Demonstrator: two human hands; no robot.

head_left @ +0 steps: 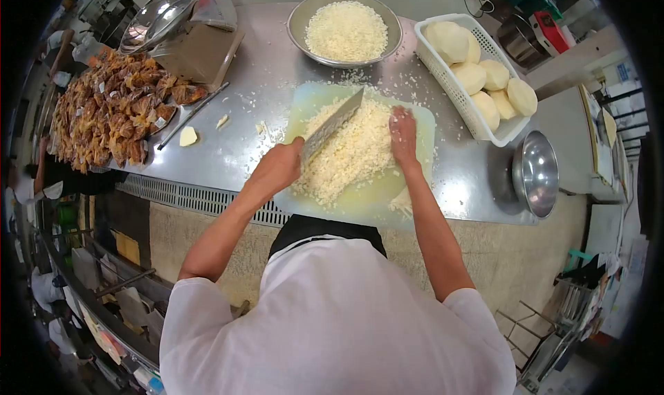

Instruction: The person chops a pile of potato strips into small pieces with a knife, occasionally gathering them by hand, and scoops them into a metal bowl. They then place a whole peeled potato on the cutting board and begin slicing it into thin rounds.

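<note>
My left hand (280,165) is wrapped around the handle of a cleaver (333,125). The broad blade, with pale bits stuck to it, slants across a heap of finely chopped pale vegetable (360,149). Under the heap lies a pale green cutting board (332,205). At the heap's right edge, my right hand (403,133) rests with fingers stretched forward and slightly blurred, bits clinging to them. Near my right wrist, a small bunch of uncut strips (402,200) lies on the board. Behind the board stands a metal bowl (296,39) full of the same chopped bits.
A white basket (477,129) of peeled round vegetables (470,78) stands at the right, near an upturned-edge steel bowl (536,175). Brown wrapped pieces (111,111) are heaped at the left beside a metal rod (194,116). A pale chunk (188,136) lies on the steel table (228,160).
</note>
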